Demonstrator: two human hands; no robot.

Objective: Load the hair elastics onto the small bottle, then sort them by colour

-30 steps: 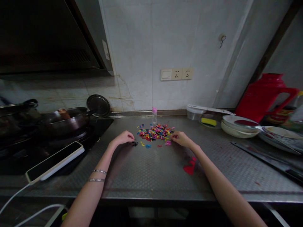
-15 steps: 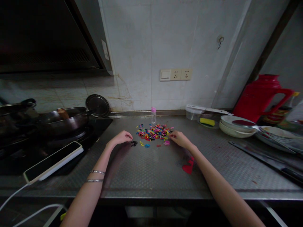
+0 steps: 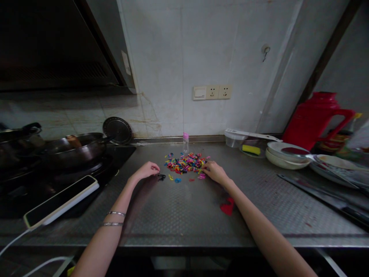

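Observation:
A loose pile of small, brightly coloured elastic bands point(image 3: 186, 163) lies on the metal counter. My left hand point(image 3: 147, 169) is at the pile's left, fingers curled and pressed together beside a small black cluster of bands point(image 3: 162, 177); anything between the fingertips is too small to make out. My right hand point(image 3: 213, 171) reaches the pile's right edge with fingertips pinched among the bands, and what they grip is hidden. Yellow bands point(image 3: 171, 177), blue bands point(image 3: 178, 180) and pink bands point(image 3: 201, 176) sit in small separate groups along the front of the pile.
A clear bottle with a pink cap point(image 3: 186, 143) stands behind the pile. A red heart-shaped piece point(image 3: 227, 207) lies by my right forearm. Left are a phone point(image 3: 62, 200) and a pan point(image 3: 77, 150) on the stove; right are bowls point(image 3: 286, 156), a knife point(image 3: 317, 196) and a red thermos point(image 3: 315, 119).
The whole view has shifted slightly. My right hand has moved a little left, closer in to the pile's edge. My left hand stays beside the black bands.

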